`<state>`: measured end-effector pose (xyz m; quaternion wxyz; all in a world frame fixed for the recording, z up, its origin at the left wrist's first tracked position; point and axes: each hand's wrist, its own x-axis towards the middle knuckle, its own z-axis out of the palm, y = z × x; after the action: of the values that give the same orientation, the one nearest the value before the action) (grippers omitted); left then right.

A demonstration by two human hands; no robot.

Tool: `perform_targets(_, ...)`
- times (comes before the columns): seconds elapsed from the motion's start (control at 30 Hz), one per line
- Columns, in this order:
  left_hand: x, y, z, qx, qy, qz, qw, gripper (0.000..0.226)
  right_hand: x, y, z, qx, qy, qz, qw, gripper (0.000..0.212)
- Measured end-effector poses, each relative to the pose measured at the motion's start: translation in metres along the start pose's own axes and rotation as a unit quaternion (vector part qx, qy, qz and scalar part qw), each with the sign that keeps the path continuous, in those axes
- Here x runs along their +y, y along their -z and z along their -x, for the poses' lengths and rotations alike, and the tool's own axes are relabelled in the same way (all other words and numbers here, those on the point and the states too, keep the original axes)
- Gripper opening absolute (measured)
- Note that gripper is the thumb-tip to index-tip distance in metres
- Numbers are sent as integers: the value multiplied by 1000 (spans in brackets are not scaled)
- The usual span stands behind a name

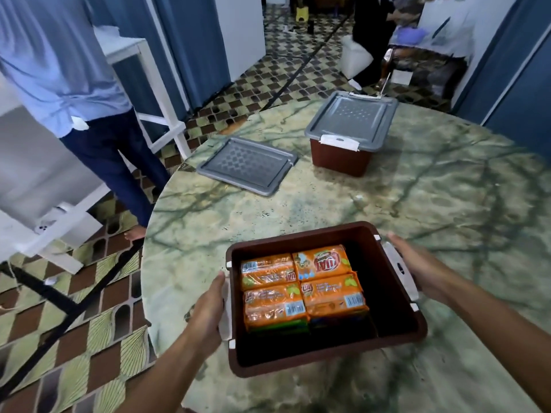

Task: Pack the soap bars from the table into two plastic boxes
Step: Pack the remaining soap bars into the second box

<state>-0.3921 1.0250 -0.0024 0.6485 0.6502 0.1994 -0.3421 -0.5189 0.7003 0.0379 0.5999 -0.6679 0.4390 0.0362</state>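
Green-veined marble covers the round table (417,219), which stands on a patterned tile floor with blue curtains behind. Near its front edge sits an open brown plastic box (396,308) holding orange-wrapped soap bars (301,286), four packs showing on top in a two-by-two block pushed toward the box's left and far side, with a dark gap along the right and near walls. More bars appear to lie beneath, since green wrapping peeks out under the near row.

Each of the person's hands takes one short end of the box, a grip that suits lifting or sliding it level so the stack does not shift. On one end, the left hand (208,311) lies against the outer wall by the white latch (226,320), fingers straight and pressed flat, thumb along the rim. Opposite it, the right hand (423,269) cups the other white latch (399,271), fingers reaching along and under it; whether they curl round the latch I cannot tell. Both forearms reach in from the near edge, roughly symmetrical.

Farther back a loose grey lid (247,165) lies flat on the table, presumably waiting for this box. Beside it to the right stands a second brown box (340,158) with its grey lid on and latched, which suggests that one is already packed. A person in a light blue shirt (59,70) stands at the left.
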Motion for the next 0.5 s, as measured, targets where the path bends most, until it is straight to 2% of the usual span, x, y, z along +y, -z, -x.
perform_targets(0.1, 0, 1, -15, -15, 2, -20, 1000, 59, 20, -8, -17, 26, 7, -45, 999, 62)
perform_targets(0.2, 14, 6, -43, -80, -5, -42, 996, 54, 22, -27, -2, 63, -9, -96, 993, 43)
perform_targets(0.3, 50, 6, -75, -135, -8, -52, 989, 53, 23, -45, 6, 113, -16, -137, 984, 43)
perform_targets(0.4, 97, 7, -107, -204, 10, -85, 975, 54, 17, -77, 23, 213, -31, -169, 962, 46)
perform_targets(0.5, 149, 2, -123, -264, 21, -138, 954, 54, -2, -102, 34, 274, -28, -180, 944, 51)
